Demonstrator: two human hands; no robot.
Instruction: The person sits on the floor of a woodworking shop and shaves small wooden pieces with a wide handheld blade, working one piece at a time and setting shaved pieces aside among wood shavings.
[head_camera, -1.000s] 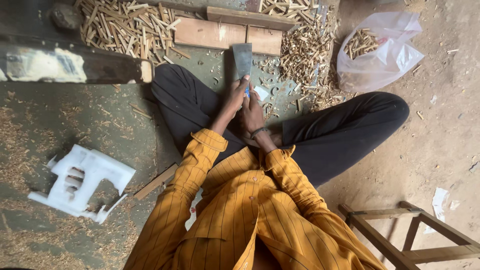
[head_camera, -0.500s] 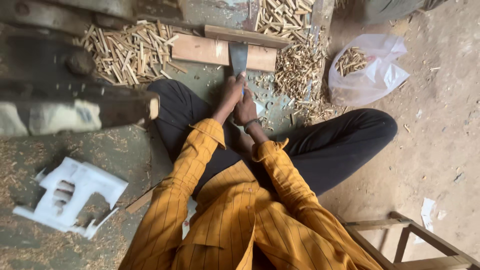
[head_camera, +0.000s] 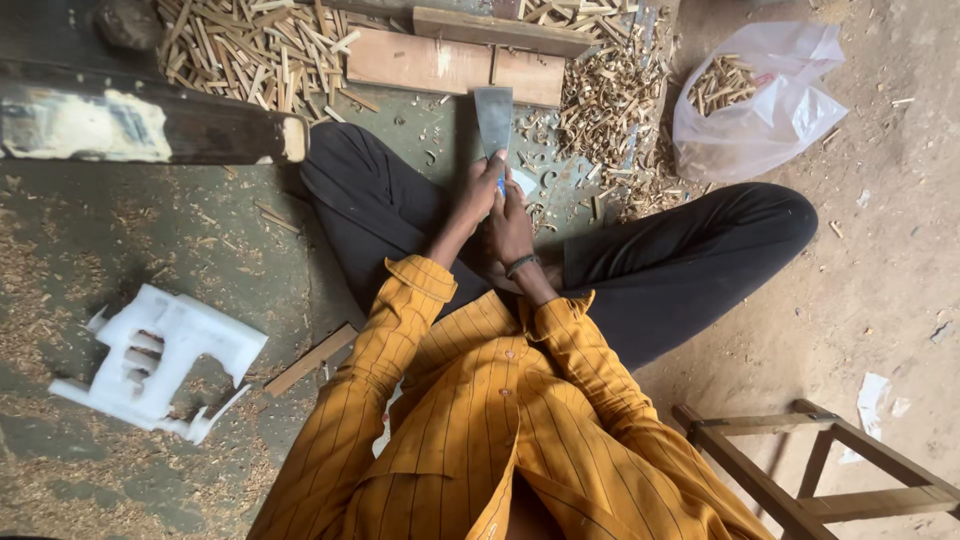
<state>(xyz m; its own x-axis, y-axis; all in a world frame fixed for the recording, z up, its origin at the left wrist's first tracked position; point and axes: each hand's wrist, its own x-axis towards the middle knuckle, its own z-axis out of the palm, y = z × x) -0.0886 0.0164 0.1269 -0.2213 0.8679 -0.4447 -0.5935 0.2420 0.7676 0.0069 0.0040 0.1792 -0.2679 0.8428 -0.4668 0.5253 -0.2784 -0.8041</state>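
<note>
I sit cross-legged on the floor in a yellow striped shirt and dark trousers. My left hand (head_camera: 476, 195) is shut on the blue handle of a broad flat metal chopper (head_camera: 494, 118), whose blade points away from me towards a wooden board (head_camera: 430, 62). My right hand (head_camera: 512, 228), with a band at the wrist, presses against the left hand at the handle's base. Its fingers are hidden, so what it grips is unclear. Wood shavings lie under the hands.
Heaps of short split wood sticks (head_camera: 245, 50) lie ahead left and ahead right (head_camera: 610, 110). A clear plastic bag (head_camera: 760, 105) holds more sticks. A dark painted beam (head_camera: 140, 125) lies left, a white foam piece (head_camera: 155, 365) near left, a wooden stool frame (head_camera: 800, 470) near right.
The view has shifted a little between frames. Both hands stay together on the chopper in front of me, with the blade in about the same place.
</note>
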